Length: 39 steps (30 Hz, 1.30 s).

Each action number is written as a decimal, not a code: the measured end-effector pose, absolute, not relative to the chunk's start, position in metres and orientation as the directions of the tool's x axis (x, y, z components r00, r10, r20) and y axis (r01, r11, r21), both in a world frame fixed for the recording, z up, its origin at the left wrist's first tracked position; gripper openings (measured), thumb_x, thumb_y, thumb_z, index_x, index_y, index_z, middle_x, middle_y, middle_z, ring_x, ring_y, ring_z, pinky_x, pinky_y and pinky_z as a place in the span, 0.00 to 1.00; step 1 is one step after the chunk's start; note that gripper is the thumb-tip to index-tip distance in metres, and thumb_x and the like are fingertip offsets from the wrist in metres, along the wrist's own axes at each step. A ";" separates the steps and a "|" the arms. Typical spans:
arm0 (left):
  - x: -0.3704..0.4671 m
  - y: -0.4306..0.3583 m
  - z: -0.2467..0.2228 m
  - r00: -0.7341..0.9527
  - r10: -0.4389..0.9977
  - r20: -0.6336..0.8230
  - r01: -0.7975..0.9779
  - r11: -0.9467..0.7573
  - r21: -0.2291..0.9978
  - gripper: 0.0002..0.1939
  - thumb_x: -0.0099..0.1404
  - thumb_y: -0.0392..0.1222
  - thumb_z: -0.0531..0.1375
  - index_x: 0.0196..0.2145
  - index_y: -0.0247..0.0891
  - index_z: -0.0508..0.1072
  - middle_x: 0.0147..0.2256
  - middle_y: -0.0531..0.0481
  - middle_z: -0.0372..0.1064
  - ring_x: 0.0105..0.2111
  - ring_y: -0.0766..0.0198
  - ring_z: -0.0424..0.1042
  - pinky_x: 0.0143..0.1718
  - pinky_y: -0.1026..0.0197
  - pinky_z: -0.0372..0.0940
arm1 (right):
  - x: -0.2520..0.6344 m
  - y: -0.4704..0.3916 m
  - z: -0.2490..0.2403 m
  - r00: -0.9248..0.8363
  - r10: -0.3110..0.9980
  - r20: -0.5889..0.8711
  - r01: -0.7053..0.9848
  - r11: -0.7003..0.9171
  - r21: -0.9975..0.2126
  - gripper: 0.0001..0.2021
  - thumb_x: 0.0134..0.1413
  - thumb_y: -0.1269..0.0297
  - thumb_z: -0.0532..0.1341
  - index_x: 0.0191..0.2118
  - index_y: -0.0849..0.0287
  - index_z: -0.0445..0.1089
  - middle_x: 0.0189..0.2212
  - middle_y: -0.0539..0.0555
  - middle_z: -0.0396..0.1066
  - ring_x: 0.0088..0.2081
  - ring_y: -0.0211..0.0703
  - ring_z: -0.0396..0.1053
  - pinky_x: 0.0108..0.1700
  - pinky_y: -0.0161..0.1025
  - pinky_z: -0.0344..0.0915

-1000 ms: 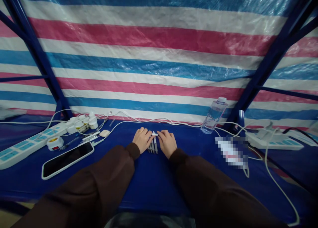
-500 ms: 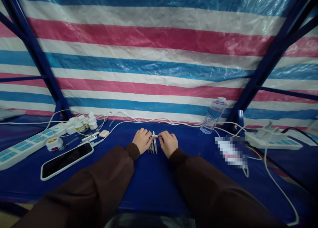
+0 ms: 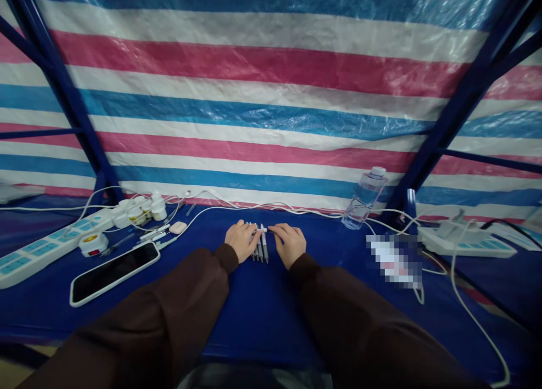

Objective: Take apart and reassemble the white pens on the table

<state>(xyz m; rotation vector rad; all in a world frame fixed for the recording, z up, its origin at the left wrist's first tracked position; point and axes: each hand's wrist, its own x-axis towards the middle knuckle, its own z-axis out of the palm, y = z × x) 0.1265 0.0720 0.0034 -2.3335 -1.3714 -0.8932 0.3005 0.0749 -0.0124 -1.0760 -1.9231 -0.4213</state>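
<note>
Several white and grey pens (image 3: 265,248) lie side by side on the blue table (image 3: 254,310), roughly upright in the view. A short white piece (image 3: 262,230), perhaps part of a pen, lies crosswise over their upper ends. My left hand (image 3: 241,241) is at the left of the pens, its thumb and fingers closed on the white piece. On the other side my right hand (image 3: 290,243) has thumb and fingertips pinched together at the right end of that piece; whatever is between them is too small to name.
A white-edged phone (image 3: 114,273), an earphone case (image 3: 178,227), plugs and a power strip (image 3: 55,245) lie left. At the right are a clear bottle (image 3: 364,200), another power strip (image 3: 470,242) and loose white cables. Striped sheeting hangs behind, between blue metal posts.
My right hand has shifted slightly right, away from my left hand. The crosswise white piece shows less length to the right. My left hand has moved slightly left.
</note>
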 end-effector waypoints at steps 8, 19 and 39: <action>0.125 0.071 0.006 0.193 0.735 0.649 0.833 -0.473 0.288 0.14 0.64 0.48 0.48 0.33 0.41 0.70 0.22 0.50 0.66 0.29 0.61 0.60 0.30 0.61 0.54 | 0.302 0.077 -0.013 -0.028 0.657 0.753 0.786 0.480 -0.389 0.14 0.55 0.73 0.51 0.38 0.52 0.73 0.35 0.52 0.70 0.38 0.38 0.67 0.43 0.39 0.53; 0.119 0.104 -0.008 -0.184 0.956 0.228 -0.054 -0.242 0.969 0.14 0.58 0.45 0.54 0.40 0.37 0.66 0.21 0.56 0.61 0.17 0.71 0.59 0.18 0.66 0.52 | 0.291 0.083 -0.016 0.217 0.884 0.414 0.096 0.403 -0.910 0.16 0.49 0.56 0.56 0.42 0.59 0.60 0.40 0.58 0.70 0.27 0.38 0.70 0.30 0.36 0.67; 0.118 0.103 -0.005 0.029 0.999 0.032 -0.358 -0.020 0.933 0.18 0.51 0.48 0.60 0.36 0.35 0.65 0.19 0.52 0.67 0.14 0.70 0.63 0.15 0.69 0.49 | 0.296 0.094 -0.019 0.285 0.955 0.077 -0.217 0.142 -0.966 0.19 0.38 0.55 0.63 0.34 0.58 0.57 0.30 0.51 0.72 0.15 0.32 0.64 0.13 0.28 0.57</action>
